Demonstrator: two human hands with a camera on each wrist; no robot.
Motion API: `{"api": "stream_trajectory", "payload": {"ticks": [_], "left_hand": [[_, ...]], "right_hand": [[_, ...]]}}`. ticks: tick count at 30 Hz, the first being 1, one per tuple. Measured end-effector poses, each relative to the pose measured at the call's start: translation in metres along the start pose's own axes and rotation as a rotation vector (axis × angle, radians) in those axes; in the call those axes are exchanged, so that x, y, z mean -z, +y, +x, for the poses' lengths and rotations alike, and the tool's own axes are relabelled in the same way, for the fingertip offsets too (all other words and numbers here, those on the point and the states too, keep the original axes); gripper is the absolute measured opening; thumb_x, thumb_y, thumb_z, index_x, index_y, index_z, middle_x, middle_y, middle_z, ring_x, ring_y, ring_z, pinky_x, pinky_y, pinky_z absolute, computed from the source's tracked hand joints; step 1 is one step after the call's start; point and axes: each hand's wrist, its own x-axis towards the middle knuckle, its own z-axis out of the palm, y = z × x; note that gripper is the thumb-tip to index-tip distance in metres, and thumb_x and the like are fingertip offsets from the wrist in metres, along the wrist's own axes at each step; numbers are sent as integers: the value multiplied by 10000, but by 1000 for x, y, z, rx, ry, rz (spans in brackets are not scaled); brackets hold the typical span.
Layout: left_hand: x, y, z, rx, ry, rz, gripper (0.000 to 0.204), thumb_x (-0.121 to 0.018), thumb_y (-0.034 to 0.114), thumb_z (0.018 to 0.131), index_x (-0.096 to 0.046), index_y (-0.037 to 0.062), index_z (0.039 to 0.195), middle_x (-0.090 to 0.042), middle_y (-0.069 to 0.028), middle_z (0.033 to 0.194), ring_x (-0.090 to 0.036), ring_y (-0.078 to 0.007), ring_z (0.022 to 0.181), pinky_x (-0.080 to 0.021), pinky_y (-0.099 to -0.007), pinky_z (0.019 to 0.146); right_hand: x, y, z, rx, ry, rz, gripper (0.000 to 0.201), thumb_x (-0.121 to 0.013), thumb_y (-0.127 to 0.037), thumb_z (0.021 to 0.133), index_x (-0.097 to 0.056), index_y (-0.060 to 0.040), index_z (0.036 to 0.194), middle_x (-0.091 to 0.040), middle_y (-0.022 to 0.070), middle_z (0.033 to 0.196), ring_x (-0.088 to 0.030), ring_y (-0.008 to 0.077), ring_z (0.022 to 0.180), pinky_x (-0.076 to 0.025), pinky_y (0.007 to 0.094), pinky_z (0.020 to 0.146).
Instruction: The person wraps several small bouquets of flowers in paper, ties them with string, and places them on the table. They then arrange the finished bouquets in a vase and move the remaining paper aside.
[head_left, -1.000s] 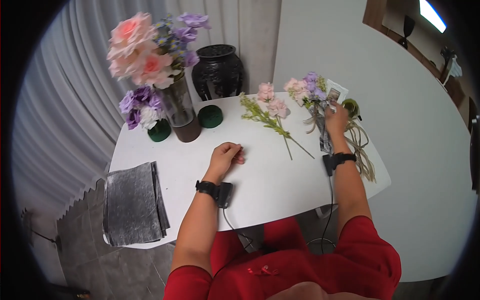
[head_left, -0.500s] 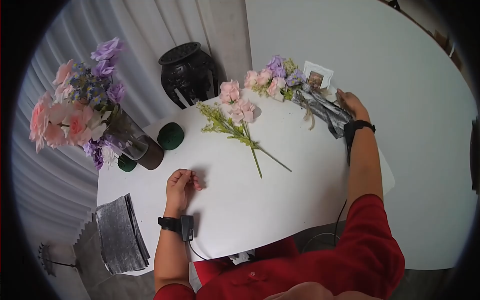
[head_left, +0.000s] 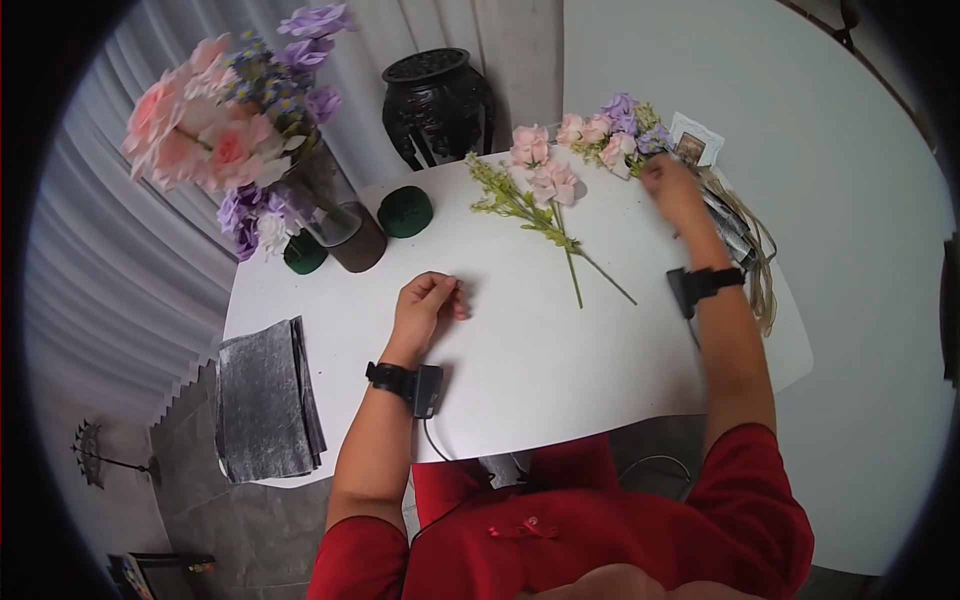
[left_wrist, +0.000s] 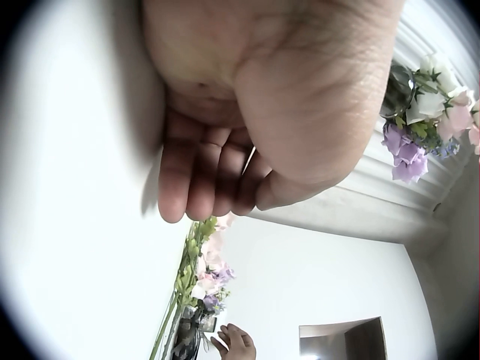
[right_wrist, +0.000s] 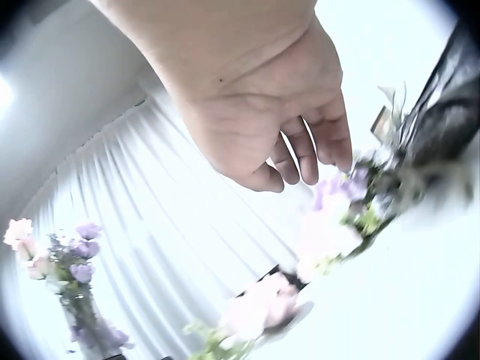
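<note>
My left hand (head_left: 428, 310) rests on the white table with its fingers loosely curled and nothing in them; the left wrist view shows its palm side. At the right, my right hand (head_left: 676, 190) hovers by a small bouquet (head_left: 622, 115) of pink and lilac flowers. Dark grey wrapping (head_left: 735, 238) and a beige ribbon (head_left: 768, 285) lie at the bouquet's stem end, partly hidden by that hand. In the right wrist view, the fingers (right_wrist: 304, 161) hang relaxed, holding nothing. Left of the bouquet lie loose stems with pink flowers (head_left: 552, 182) and a green sprig (head_left: 510, 205).
A glass vase (head_left: 335, 205) of large pink and purple flowers stands at the back left. Beside it are green foam blocks (head_left: 405, 212). Grey sheets (head_left: 262, 400) are stacked at the front left edge. A small framed card (head_left: 697, 142) is behind the bouquet. A black stool (head_left: 438, 105) stands beyond the table.
My right hand has left the wrapping's right side and moved left, toward the flower heads. The left hand keeps its pose on the table. The head view has swung and come back.
</note>
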Motion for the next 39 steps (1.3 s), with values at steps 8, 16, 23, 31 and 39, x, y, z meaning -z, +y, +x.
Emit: {"api": "stream_trajectory", "payload": {"ticks": [8, 16, 23, 31, 39], "left_hand": [[6, -6, 4, -3, -33, -28, 147, -540, 117, 935, -580, -18, 893, -612, -91, 784, -578, -159, 611, -532, -313, 592], [5, -2, 1, 2, -17, -45, 154, -547, 127, 929, -578, -20, 894, -605, -90, 755, -582, -172, 605, -522, -319, 609], [-20, -5, -10, -336, -52, 293, 414, -644, 212, 877, -516, 38, 1229, -586, -78, 1101, -558, -159, 993, -467, -312, 872], [-21, -9, -18, -303, -212, 566, 360, -587, 171, 911, -497, -4, 1212, -600, -97, 1110, -548, -154, 1051, -390, -296, 963], [-26, -4, -24, -113, -225, 445, 305, -558, 146, 934, -542, -17, 1191, -639, -74, 1035, -586, -132, 991, -438, -287, 899]], "right_hand": [[-78, -87, -71, 27, -501, -381, 450, -646, -395, 782, -608, 30, 925, -649, 215, 875, -616, 358, 890, -485, 420, 764], [-103, -97, -72, -170, -310, 566, 241, -560, -202, 873, -506, 23, 942, -601, 77, 656, -563, 147, 581, -468, 299, 579], [-92, -170, -96, -12, -259, 1303, 176, -428, -73, 971, -408, 7, 1126, -573, 63, 840, -566, 125, 756, -485, 258, 698], [-123, -189, -133, -66, -471, 1175, 178, -407, -94, 979, -389, -33, 1145, -571, 95, 917, -569, 130, 838, -498, 263, 744], [-120, -163, -111, -101, -421, 1258, 271, -442, -229, 985, -355, -37, 1155, -512, 69, 848, -602, 194, 774, -538, 343, 748]]}}
